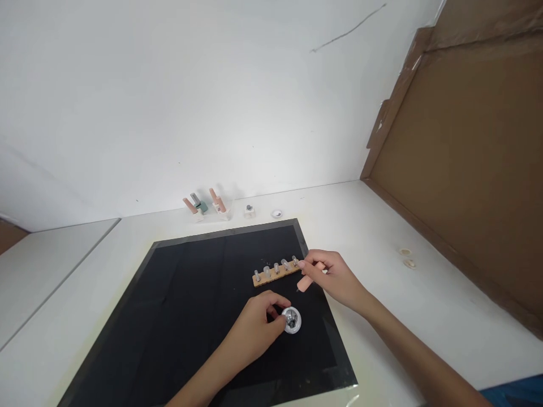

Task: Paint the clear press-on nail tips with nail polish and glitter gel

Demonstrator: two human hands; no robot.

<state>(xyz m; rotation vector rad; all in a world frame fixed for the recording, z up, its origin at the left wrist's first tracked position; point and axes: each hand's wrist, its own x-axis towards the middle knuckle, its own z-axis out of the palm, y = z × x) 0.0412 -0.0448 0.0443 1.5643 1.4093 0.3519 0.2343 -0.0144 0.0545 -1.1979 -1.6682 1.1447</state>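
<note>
My left hand (257, 322) has its thumb and fingers around the side of a small round jar (292, 328). The jar is uncapped, with a pale rim and shiny silvery contents. In my right hand (337, 278) is a peach-coloured handle (306, 282) with a short dark tip, slanting down to the left above the jar. Just behind both hands lies a wooden strip (271, 277) carrying several clear false nail tips (276, 268) on small upright posts. Its right end is near my right fingertips; I cannot tell whether they touch it.
A black mat (178, 305) with a grey border covers the middle of the white table (360, 226). Along the back stand nail polish bottles (223, 212), a small bottle (249, 212) and a little dish (277, 213). Two small discs (409, 263) lie right, near a cardboard panel (466, 169).
</note>
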